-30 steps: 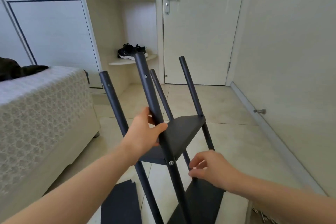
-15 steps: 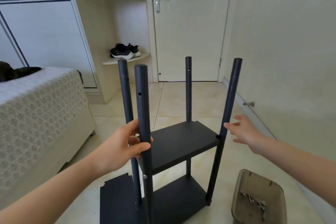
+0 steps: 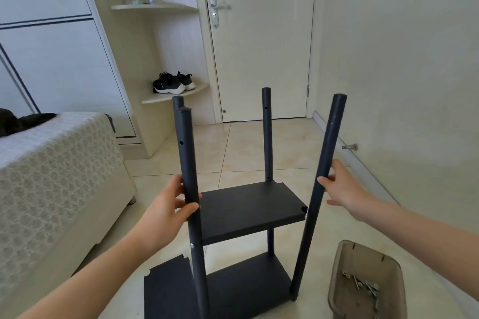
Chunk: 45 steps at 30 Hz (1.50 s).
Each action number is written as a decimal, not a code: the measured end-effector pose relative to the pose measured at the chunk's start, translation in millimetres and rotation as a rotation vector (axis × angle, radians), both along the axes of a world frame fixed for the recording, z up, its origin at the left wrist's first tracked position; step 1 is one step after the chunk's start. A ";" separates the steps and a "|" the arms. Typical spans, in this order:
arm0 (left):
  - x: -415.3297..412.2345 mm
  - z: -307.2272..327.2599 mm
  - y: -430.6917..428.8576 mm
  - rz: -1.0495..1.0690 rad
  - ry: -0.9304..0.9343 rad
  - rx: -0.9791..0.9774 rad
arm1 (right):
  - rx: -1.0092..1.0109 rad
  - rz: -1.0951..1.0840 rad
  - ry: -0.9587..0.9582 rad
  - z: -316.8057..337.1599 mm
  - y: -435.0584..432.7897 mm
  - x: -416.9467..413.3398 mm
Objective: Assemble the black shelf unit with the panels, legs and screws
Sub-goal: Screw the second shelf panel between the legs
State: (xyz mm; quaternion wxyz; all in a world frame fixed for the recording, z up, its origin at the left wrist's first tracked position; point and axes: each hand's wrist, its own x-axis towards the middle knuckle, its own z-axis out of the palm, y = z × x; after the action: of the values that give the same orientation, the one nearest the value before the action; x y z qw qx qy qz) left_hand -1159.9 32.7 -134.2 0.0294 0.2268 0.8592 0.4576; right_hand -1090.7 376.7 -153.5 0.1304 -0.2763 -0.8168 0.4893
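Observation:
The black shelf unit stands upright on the tiled floor. Its middle panel (image 3: 248,210) and bottom panel (image 3: 246,282) sit between four round legs. My left hand (image 3: 166,204) is wrapped around the near left leg (image 3: 185,150), just above the middle panel. My right hand (image 3: 344,189) holds the near right leg (image 3: 334,132), thumb in front and fingers behind. The far right leg (image 3: 267,137) stands free. The far left leg (image 3: 177,101) is mostly hidden. A loose black panel (image 3: 168,290) lies flat at the lower left. Several screws (image 3: 363,286) lie in a brown tray (image 3: 342,261).
A bed with a patterned cover (image 3: 51,163) runs along the left. A closed door (image 3: 259,46) is ahead, and the wall (image 3: 401,85) on the right has a metal door stop (image 3: 350,147). Black shoes (image 3: 172,83) rest on a corner shelf.
The unit went from tilted to standing upright. My right hand left the lower panel, reached out to the near right leg and closed on it. My left hand kept its hold.

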 end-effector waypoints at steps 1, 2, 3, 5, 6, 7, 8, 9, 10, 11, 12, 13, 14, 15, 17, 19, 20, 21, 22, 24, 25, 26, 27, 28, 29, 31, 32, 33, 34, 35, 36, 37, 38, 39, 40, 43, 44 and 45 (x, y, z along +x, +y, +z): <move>-3.5 -2.2 0.4 0.025 -0.005 0.013 | 0.006 0.011 0.008 0.6 -2.1 0.2; -7.1 -3.8 0.8 0.043 -0.017 0.036 | 0.019 0.023 0.015 1.4 -4.3 0.3; -10.5 -4.6 1.6 0.052 -0.039 0.066 | 0.034 0.036 0.018 2.3 -6.4 1.3; -16.5 -4.8 3.8 0.043 -0.067 0.093 | 0.051 0.045 0.024 1.1 -8.1 5.8; -18.9 -4.4 4.9 0.040 -0.068 0.087 | 0.063 0.044 0.027 0.6 -8.1 8.7; -21.1 -4.5 6.0 0.040 -0.071 0.078 | 0.078 0.043 0.027 0.3 -8.1 12.2; -23.8 -5.7 6.9 0.044 -0.077 0.071 | 0.092 0.043 0.028 0.3 -7.9 15.2; -26.4 -7.5 7.4 0.052 -0.084 0.068 | 0.104 0.045 0.029 1.0 -8.3 18.0; -29.2 -9.3 7.6 0.064 -0.092 0.067 | 0.114 0.050 0.029 1.6 -9.1 20.5; -31.6 -10.7 7.6 0.077 -0.096 0.067 | 0.124 0.057 0.027 1.9 -10.5 23.1; -34.4 -11.9 7.4 0.092 -0.096 0.066 | 0.134 0.065 0.025 1.5 -12.1 25.6; -36.9 -12.7 7.3 0.104 -0.096 0.067 | 0.143 0.070 0.020 1.1 -14.1 27.9; -38.9 -13.2 7.5 0.115 -0.098 0.071 | 0.149 0.073 0.015 0.8 -15.9 30.1; -40.5 -13.9 7.8 0.126 -0.100 0.073 | 0.155 0.077 0.008 0.5 -17.8 32.6; -42.6 -14.0 8.5 0.145 -0.095 0.071 | 0.169 0.087 -0.006 0.2 -21.3 36.1; -44.1 -13.5 7.9 0.161 -0.088 0.071 | 0.178 0.096 -0.017 0.5 -23.8 37.8; -43.8 -13.8 7.1 0.169 -0.085 0.068 | 0.184 0.102 -0.023 0.0 -24.6 38.8; -43.1 -14.1 6.2 0.178 -0.079 0.063 | 0.195 0.113 -0.027 -0.3 -25.3 39.6; -42.3 -14.2 5.1 0.189 -0.071 0.054 | 0.212 0.125 -0.030 -0.8 -25.5 40.1; -40.8 -13.8 2.0 0.209 -0.062 0.037 | 0.249 0.144 -0.035 -1.8 -25.9 40.6; -39.9 -13.6 0.1 0.216 -0.061 0.026 | 0.258 0.152 -0.038 -2.2 -26.3 40.6; -39.2 -14.0 -2.1 0.222 -0.060 0.014 | 0.261 0.158 -0.042 -2.9 -26.3 40.3; -38.4 -14.3 -4.0 0.228 -0.060 -0.002 | 0.263 0.162 -0.048 -3.3 -26.2 40.0; -37.4 -14.5 -5.5 0.235 -0.056 -0.019 | 0.267 0.165 -0.055 -3.9 -25.9 39.5; -36.2 -14.3 -6.3 0.246 -0.052 -0.037 | 0.273 0.168 -0.059 -4.5 -25.9 39.2; -34.4 -13.9 -6.8 0.273 -0.039 -0.066 | 0.285 0.176 -0.056 -4.9 -26.9 39.2; -34.6 -14.2 -6.7 0.292 -0.031 -0.091 | 0.289 0.182 -0.054 -5.2 -27.1 39.3; -34.6 -14.7 -6.5 0.316 -0.028 -0.133 | 0.293 0.189 -0.053 -5.2 -27.3 39.4; -35.1 -15.7 -6.9 0.338 -0.033 -0.182 | 0.295 0.197 -0.057 -4.9 -27.1 39.6; -35.4 -15.9 -6.7 0.358 -0.053 -0.228 | 0.296 0.203 -0.061 -4.5 -26.7 39.7; -35.5 -16.1 -6.5 0.377 -0.081 -0.260 | 0.296 0.208 -0.067 -4.2 -25.8 39.9; -34.6 -15.2 -6.1 0.393 -0.115 -0.288 | 0.294 0.212 -0.072 -3.9 -25.0 39.9; -33.3 -14.2 -5.4 0.404 -0.140 -0.336 | 0.292 0.215 -0.076 -3.7 -24.1 40.0; -30.7 -12.3 -3.9 0.391 -0.149 -0.422 | 0.290 0.217 -0.078 -3.5 -23.5 40.1; -28.0 -10.4 -1.4 0.335 -0.151 -0.535 | 0.287 0.220 -0.080 -3.4 -23.0 40.2; -10.5 -6.6 20.7 0.094 -0.167 -0.798 | 0.290 0.227 -0.082 -4.7 -20.8 39.7; -5.7 -8.3 29.9 0.030 -0.170 -0.810 | 0.293 0.225 -0.083 -5.4 -19.9 39.4; -1.5 -11.1 39.9 -0.021 -0.170 -0.798 | 0.295 0.222 -0.085 -5.8 -19.6 39.0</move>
State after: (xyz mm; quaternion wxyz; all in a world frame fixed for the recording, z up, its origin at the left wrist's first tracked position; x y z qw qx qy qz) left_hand -1161.4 72.6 -145.4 0.1906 0.1678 0.9615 0.1052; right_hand -1051.7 357.1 -159.3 0.0803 -0.1827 -0.9100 0.3634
